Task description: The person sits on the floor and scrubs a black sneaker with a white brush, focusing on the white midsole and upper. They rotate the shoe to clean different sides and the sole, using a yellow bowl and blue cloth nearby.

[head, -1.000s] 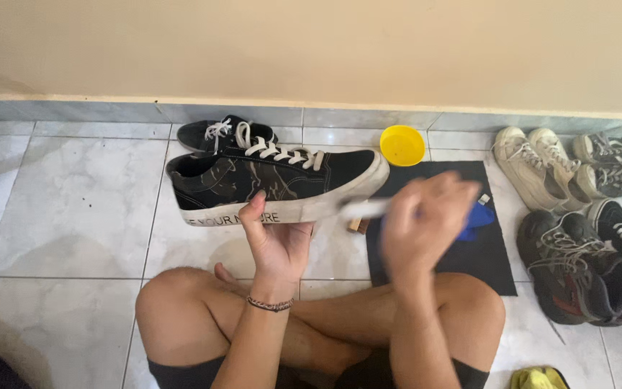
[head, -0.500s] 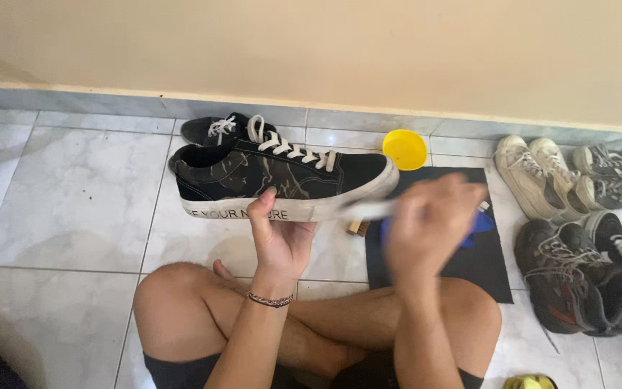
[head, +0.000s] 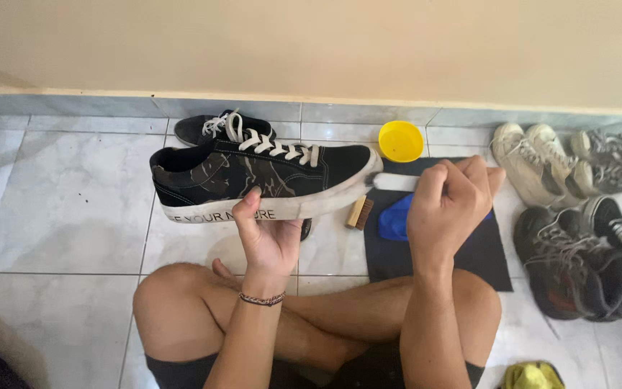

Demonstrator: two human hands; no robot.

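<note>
My left hand (head: 266,238) holds a black camouflage sneaker (head: 260,179) with white laces and a white sole up from below, toe pointing right. My right hand (head: 449,202) is closed around a white-handled brush (head: 391,181) whose tip meets the toe of the sneaker. I sit cross-legged on the tiled floor with both knees under my arms.
A second black sneaker (head: 214,126) lies behind the held one. A yellow bowl (head: 400,140), a wooden brush (head: 359,213) and a blue object (head: 396,218) sit by a dark mat (head: 484,252). Several pale and grey shoes (head: 577,194) line the right side. A wall runs along the back.
My right hand with the brush has moved slightly along the toe of the sneaker. The sneaker stays held in nearly the same place.
</note>
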